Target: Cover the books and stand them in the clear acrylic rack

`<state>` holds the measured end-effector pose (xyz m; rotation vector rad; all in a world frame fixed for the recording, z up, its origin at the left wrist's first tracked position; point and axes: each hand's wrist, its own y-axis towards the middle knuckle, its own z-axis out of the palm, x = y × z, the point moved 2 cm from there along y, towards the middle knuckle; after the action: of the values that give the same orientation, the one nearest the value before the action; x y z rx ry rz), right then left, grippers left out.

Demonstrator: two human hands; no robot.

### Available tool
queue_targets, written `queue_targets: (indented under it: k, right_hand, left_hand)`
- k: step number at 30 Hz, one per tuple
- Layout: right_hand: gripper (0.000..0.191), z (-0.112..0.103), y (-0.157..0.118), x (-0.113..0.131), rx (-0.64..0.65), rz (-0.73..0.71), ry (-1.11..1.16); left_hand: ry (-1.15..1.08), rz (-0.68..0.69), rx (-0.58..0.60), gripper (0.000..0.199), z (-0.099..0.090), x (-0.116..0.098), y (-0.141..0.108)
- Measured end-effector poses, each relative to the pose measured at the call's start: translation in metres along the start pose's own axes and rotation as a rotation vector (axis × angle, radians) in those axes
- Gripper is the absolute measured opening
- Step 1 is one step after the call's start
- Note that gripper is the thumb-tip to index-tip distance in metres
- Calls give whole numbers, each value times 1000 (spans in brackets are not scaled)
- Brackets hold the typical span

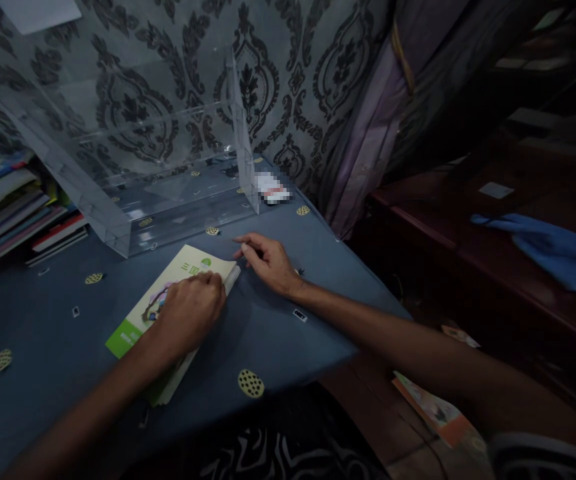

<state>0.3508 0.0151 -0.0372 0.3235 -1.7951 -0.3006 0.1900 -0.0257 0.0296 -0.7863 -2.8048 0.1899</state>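
A paperback book (135, 321) with a pale cover, green corner and green Chinese lettering is at the front middle of the cloth-covered table. My left hand (193, 310) lies across its cover, fingers curled at the right-hand edge where the white page edges show. Its fingertips are partly hidden. Just beyond the book's upper right corner is my right hand (271, 267), its index finger pointing left and thumb a little apart, with nothing visible between them. Behind both hands stands a clear acrylic rack (245, 157).
A stack of books (13, 203) lies left of the rack. A blurred-out white item (273, 188) is to its right. The patterned blue tablecloth (43, 393) covers the table. Farther right, a blue cloth (553, 250) rests on dark red furniture, and a colourful booklet (433, 408) lies below.
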Motion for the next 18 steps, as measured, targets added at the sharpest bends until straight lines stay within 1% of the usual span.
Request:
queue_targets:
  k: [5, 8, 13, 16, 18]
  right_hand:
    - [29, 0, -1, 1, -1, -7, -3]
    - [28, 0, -1, 2, -5, -11, -5]
    - [28, 0, -2, 5, 4, -1, -31]
    - [27, 0, -4, 7, 19, -26, -75]
    - [27, -1, -5, 9, 44, -55, -144]
  left_hand:
    - [-38, -8, 30, 31, -4, 1, 0]
    - [-30, -15, 18, 31, -4, 1, 0]
    - [-4, 5, -6, 31, 0, -1, -2]
    - [4, 4, -17, 27, 3, -4, -3]
    - [6, 1, -22, 26, 6, -5, -3]
